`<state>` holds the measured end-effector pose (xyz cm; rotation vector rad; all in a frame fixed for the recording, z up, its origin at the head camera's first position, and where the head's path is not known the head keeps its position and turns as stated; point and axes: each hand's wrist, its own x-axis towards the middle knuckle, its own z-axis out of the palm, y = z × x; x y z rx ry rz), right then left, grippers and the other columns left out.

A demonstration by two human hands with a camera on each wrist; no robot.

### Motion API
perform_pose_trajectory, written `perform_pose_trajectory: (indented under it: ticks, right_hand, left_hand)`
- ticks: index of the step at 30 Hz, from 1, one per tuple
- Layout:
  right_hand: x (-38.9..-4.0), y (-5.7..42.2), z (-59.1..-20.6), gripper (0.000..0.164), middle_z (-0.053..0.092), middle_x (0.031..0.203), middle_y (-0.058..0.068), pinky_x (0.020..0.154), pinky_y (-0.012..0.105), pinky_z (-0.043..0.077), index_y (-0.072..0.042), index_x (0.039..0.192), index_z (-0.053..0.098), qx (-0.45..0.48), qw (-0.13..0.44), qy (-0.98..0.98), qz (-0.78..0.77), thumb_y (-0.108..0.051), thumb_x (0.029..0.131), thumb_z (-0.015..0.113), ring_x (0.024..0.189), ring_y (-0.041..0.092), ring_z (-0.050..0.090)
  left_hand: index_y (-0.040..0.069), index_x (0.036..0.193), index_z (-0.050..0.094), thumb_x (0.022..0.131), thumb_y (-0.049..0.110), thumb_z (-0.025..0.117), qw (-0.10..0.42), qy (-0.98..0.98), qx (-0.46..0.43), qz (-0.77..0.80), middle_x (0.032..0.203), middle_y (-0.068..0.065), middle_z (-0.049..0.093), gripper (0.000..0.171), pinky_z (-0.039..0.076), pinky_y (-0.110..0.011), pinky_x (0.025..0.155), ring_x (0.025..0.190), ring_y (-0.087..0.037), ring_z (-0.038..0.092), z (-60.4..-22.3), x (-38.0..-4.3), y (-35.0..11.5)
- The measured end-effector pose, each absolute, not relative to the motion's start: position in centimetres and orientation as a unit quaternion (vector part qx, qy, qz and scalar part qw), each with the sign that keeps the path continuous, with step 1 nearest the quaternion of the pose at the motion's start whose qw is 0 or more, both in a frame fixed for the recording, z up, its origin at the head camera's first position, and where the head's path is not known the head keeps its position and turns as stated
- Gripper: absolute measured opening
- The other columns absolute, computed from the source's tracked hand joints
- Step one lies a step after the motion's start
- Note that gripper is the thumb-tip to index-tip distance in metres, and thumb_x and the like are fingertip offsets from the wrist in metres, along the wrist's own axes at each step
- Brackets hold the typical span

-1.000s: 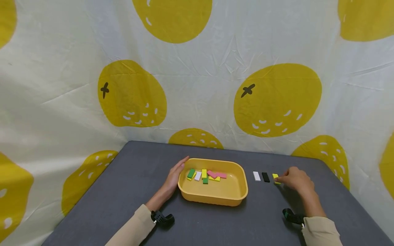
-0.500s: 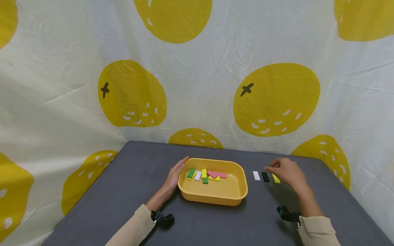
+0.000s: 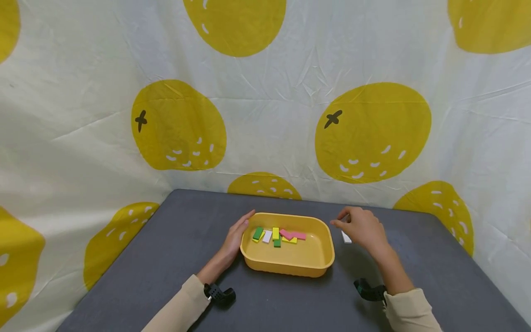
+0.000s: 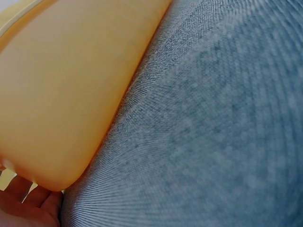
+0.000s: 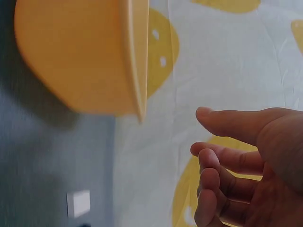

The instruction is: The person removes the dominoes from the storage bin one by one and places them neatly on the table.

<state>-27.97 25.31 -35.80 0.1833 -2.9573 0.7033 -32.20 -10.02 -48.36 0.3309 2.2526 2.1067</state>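
Note:
My left hand [image 3: 233, 240] rests against the left end of a yellow plastic tub [image 3: 286, 266], its fingers extended along the outer wall. In the left wrist view, the fingers [image 4: 35, 201] touch the tub's lower corner. Above the table, just right of the tub's rim, my right hand [image 3: 361, 228] is raised with nothing in it. The right wrist view shows its thumb [image 5: 227, 124] apart from the loosely bent fingers. A white domino-like block [image 3: 346, 237] lies on the table below that hand. The black and yellow blocks beside it are hidden behind the hand.
Inside the tub lie several more small blocks: green [image 3: 258, 233], white [image 3: 267, 236], yellow [image 3: 275, 233] and pink [image 3: 298, 236]. The grey table [image 3: 199, 212] ends at a white curtain [image 3: 265, 129] printed with yellow fruit.
My right hand has let go of the yellow block at the row's right end, risen and moved left toward the tub, now covering part of the row. The left hand stays at the tub.

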Motion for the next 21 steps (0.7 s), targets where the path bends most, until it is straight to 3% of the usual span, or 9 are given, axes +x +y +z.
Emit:
perform_pose_trajectory:
  ticks: [8,21]
  right_hand:
    - [-28.6,21.4,-36.1,0.032,0.074,0.091,0.005,0.057,0.033,0.047,-0.009,0.107,0.077,0.079,0.052,-0.971,0.219,-0.038,0.093,0.076,0.072,0.017,0.062]
    - [-30.6,15.6,-38.1,0.029,0.072,0.089,0.003,0.059,0.028,0.048,-0.010,0.108,0.078,0.089,0.012,-0.956,0.281,-0.032,0.090,0.080,0.073,0.016,0.060]
  left_hand:
    - [0.019,0.160,0.041,0.114,0.033,0.032,0.024,0.722,0.103,0.684,0.168,-0.006,0.036,0.049,0.022,-0.055,0.129,0.159,-0.029,0.027,-48.2,-32.3,-10.0]
    - [0.016,0.160,0.040,0.114,0.031,0.032,0.018,0.728,0.109,0.677,0.168,-0.009,0.035,0.049,0.022,-0.057,0.128,0.158,-0.032,0.027,-48.4,-32.3,-10.0]
